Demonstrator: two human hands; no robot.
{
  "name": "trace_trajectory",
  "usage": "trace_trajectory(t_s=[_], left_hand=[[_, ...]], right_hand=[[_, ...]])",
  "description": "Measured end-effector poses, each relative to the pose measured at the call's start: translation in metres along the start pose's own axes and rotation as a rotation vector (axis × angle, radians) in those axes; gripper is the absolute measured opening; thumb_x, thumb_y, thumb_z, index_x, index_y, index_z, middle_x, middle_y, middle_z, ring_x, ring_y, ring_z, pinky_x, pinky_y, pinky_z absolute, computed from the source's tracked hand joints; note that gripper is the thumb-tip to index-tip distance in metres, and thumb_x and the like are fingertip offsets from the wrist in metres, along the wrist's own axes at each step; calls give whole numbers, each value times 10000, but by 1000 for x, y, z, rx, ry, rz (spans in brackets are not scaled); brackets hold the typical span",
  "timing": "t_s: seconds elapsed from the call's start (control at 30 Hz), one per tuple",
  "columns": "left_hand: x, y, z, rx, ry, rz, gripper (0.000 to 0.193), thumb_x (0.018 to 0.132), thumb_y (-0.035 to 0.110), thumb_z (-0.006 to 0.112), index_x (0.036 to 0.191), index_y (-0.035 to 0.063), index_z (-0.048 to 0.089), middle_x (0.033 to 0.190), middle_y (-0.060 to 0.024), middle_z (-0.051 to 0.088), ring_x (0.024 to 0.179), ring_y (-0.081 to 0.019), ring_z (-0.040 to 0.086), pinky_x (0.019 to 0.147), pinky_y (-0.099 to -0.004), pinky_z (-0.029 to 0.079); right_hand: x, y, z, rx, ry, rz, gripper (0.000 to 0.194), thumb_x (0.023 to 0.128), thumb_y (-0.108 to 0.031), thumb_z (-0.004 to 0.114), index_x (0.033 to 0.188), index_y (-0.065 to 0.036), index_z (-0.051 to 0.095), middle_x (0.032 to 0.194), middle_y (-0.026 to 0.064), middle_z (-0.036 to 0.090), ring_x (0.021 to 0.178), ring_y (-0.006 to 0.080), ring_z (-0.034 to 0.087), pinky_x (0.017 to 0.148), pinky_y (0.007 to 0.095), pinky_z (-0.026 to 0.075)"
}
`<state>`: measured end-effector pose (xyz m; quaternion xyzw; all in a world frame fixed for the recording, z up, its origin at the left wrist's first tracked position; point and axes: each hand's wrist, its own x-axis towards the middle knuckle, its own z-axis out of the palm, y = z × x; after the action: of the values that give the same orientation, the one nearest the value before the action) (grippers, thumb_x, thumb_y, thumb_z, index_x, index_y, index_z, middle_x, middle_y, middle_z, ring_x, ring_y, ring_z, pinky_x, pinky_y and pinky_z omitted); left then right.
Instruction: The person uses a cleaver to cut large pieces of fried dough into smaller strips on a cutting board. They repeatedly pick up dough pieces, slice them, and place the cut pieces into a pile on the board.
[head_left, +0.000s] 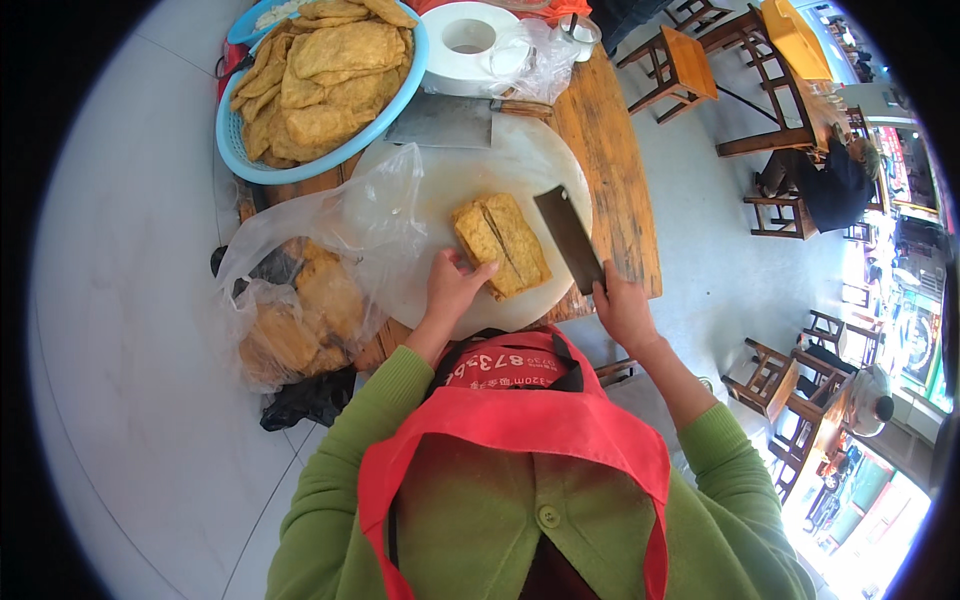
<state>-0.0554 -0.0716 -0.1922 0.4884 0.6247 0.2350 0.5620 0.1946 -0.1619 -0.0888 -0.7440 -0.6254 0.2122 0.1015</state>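
Observation:
My right hand (624, 309) grips a cleaver (570, 238) with a dark rectangular blade, held just right of a stack of golden fried tofu slabs (517, 244). A lengthwise slit runs through the top of the stack. The stack rests on a round, pale chopping board (397, 281). My left hand (459, 283) touches the stack's near left edge, thumb on top and fingers spread at its side. Left of the board, an open clear plastic bag (281, 217) holds more fried pieces (285, 334).
A blue basket (414, 82) heaped with fried slabs stands at the back left. A second cleaver (450, 120) lies on the board's far edge, beside a large white roll (442, 64) and a glass jar (585, 37). The wooden table (626, 202) ends close on the right.

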Motion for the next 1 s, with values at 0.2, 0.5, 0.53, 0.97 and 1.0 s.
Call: trace_trajectory(t_s=[0.2, 0.5, 0.53, 0.97, 1.0], left_hand=[[13, 31, 6, 270, -69, 132, 782, 760, 406, 762, 1284, -65, 422, 1208, -215, 548, 1085, -287, 577, 904, -375, 469], [37, 66, -23, 858, -155, 350, 696, 769, 437, 709, 1285, 28, 484, 1246, -147, 535, 1186, -325, 487, 955, -436, 430], [37, 63, -24, 813, -158, 335, 722, 760, 445, 716, 1303, 35, 474, 1254, -148, 533, 1193, -326, 483, 970, -428, 419], [1, 53, -33, 937, -43, 551, 1129, 566, 375, 854, 1445, 30, 237, 1356, -162, 436, 1235, -356, 424, 1017, -453, 354], [2, 52, -31, 919, -15, 547, 1124, 561, 364, 855, 1442, 32, 242, 1333, -159, 450, 1213, -355, 439, 1003, -450, 365]], right_hand=[[-29, -31, 16, 63, -208, 73, 299, 885, -142, 529, 1123, 26, 460, 633, 273, 581, 608, 460, 585, 568, 559, 461], [-39, -35, -34, -40, -432, -71, 358, 898, -162, 529, 1214, -7, 464, 626, 222, 586, 618, 417, 597, 567, 507, 471], [-38, -31, -50, 1, -408, -56, 333, 899, -161, 521, 1192, -17, 458, 638, 226, 590, 628, 426, 597, 574, 522, 467], [30, -29, 29, 57, -197, -15, 236, 872, -130, 501, 1070, -16, 442, 657, 255, 598, 630, 454, 600, 570, 549, 476], [33, -36, 36, 82, -224, 1, 258, 865, -125, 505, 1085, -3, 450, 642, 256, 593, 623, 454, 599, 570, 549, 474]])
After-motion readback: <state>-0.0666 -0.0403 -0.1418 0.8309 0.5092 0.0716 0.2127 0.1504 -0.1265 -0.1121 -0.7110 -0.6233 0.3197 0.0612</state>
